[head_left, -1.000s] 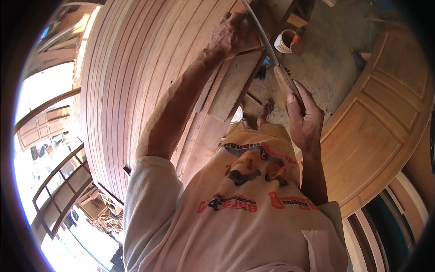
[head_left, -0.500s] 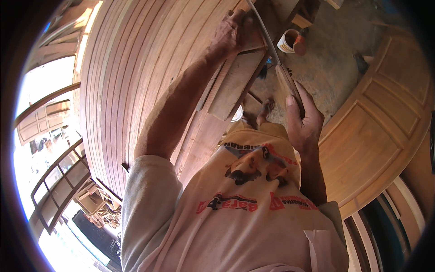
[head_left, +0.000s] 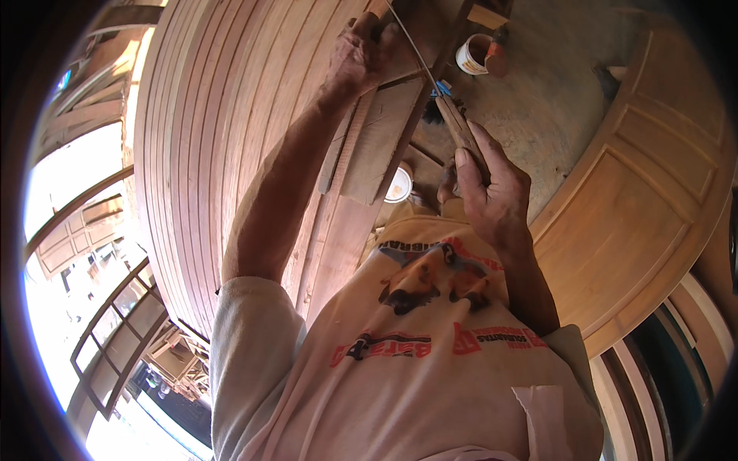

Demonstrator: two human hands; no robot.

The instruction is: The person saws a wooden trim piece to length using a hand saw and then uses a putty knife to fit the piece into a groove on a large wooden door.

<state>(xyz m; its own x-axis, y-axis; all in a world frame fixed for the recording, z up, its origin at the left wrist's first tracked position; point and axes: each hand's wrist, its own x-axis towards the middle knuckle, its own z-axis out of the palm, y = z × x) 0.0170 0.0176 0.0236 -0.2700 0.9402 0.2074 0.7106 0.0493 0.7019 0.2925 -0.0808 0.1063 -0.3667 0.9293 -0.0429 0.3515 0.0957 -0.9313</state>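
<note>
My right hand point(head_left: 496, 188) is closed round the wooden handle of a saw point(head_left: 453, 121), its long thin metal blade slanting away to the upper left. Near the far part of the blade, my left hand point(head_left: 360, 60) bends its fingers over a dark wooden piece point(head_left: 407, 54); its exact shape is partly hidden. Both lie above a stack of long reddish boards point(head_left: 231, 115). Nearer to me, a short wide board point(head_left: 377, 146) rests along the stack's right side. The blade's far end runs out at the top edge.
A white bucket point(head_left: 471, 55) with an orange-brown thing beside it stands on the floor. A round white container point(head_left: 398, 186) sits below the boards. At the right leans a large panelled wooden door point(head_left: 623, 223); window frames point(head_left: 115, 330) stand at the left.
Both hands and the saw appear further left and my right hand slightly higher in view. The blade now shows more edge-on. The whole scene has shifted a little with my head.
</note>
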